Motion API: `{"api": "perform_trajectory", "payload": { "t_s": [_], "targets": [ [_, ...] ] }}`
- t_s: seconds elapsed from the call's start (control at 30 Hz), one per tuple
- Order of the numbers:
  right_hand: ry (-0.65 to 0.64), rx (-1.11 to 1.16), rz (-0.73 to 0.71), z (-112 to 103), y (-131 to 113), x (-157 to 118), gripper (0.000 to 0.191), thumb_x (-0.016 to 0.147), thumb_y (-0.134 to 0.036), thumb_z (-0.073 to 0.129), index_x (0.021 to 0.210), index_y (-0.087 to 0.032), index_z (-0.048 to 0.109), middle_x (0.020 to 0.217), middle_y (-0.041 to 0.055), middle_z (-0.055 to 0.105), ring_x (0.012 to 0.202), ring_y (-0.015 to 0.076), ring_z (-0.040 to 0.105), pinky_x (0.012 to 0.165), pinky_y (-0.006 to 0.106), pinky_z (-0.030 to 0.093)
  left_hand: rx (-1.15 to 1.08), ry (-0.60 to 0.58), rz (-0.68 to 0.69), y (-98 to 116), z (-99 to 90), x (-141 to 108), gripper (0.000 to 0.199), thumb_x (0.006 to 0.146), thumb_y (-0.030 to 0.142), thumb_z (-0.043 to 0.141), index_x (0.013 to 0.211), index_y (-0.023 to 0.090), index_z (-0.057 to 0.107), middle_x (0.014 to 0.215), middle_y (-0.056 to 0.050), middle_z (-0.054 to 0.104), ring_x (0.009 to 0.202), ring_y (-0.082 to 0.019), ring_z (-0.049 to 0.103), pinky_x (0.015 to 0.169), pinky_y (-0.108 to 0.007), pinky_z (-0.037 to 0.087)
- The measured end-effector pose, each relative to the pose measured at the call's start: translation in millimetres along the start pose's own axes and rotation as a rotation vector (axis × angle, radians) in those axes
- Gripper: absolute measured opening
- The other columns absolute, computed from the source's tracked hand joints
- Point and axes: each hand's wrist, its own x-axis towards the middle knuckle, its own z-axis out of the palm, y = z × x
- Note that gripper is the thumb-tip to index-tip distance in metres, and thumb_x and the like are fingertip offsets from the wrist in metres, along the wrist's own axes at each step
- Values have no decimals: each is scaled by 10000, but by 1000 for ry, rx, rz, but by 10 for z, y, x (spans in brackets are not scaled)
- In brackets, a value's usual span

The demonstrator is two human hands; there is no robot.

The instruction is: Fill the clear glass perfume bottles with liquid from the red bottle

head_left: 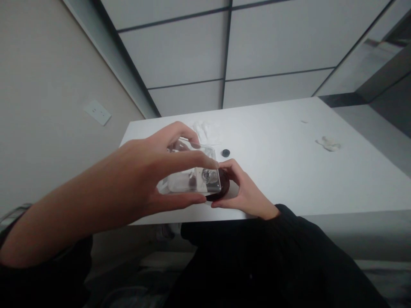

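My left hand [154,171] is wrapped round a clear, square-sided bottle [180,182], thumb and fingers on its sides. The bottle is tipped over, nearly level, its threaded-looking neck end pointing right. Against that end is a dark reddish-brown round jar [224,188], partly hidden behind the bottle. My right hand [242,190] grips the jar from the right, thumb below and fingers above. Whether liquid passes between the two cannot be made out. Just beyond the hands, a small dark round cap [226,152] lies on the white table [272,171].
Crumpled clear plastic [207,130] lies on the table behind my left hand. A crumpled whitish scrap [328,144] and a smaller bit [304,122] are farther right. White panelled doors [189,51] stand behind the table, and a wall with a socket [97,112] is at left.
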Motion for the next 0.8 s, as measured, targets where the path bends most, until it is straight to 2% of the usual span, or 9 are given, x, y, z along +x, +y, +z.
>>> {"api": "perform_trajectory", "payload": {
  "t_s": [0.1,0.3,0.5,0.6,0.8],
  "targets": [
    [-1,9,4,0,0,3,710,651,-397,992,1202,-263,565,1269,85,701,1196,295,684,1054,489,533,-19,5,-9,-21,15,13,344,1004,568,565,1300,438,680,1336,-13,601,1068,-227,677,799,-293,570],
    [-6,18,-7,-8,14,-4,707,666,-386,988,1221,-272,565,1283,79,698,1215,298,679,1072,502,521,-29,14,-15,-33,6,53,336,963,557,620,1255,421,714,1320,3,624,997,-216,682,851,-299,566],
    [-1,18,0,-11,15,-3,709,655,-393,989,1209,-266,565,1277,88,695,1207,305,681,1066,513,527,-4,15,27,32,-48,116,287,961,458,637,1219,384,737,1254,-24,638,892,-187,660,735,-274,526],
    [1,24,-9,-10,16,-6,695,653,-375,992,1191,-267,566,1271,79,695,1208,299,681,1065,504,525,21,-9,36,59,-77,133,275,977,412,622,1217,354,741,1245,-34,633,889,-175,649,726,-271,506],
    [0,27,-3,-10,0,-11,676,654,-349,989,1170,-264,560,1250,68,706,1204,292,683,1062,498,522,21,6,35,33,-51,159,325,974,498,578,1195,336,752,1220,-14,642,858,-165,645,790,-283,520]
  ]
}}
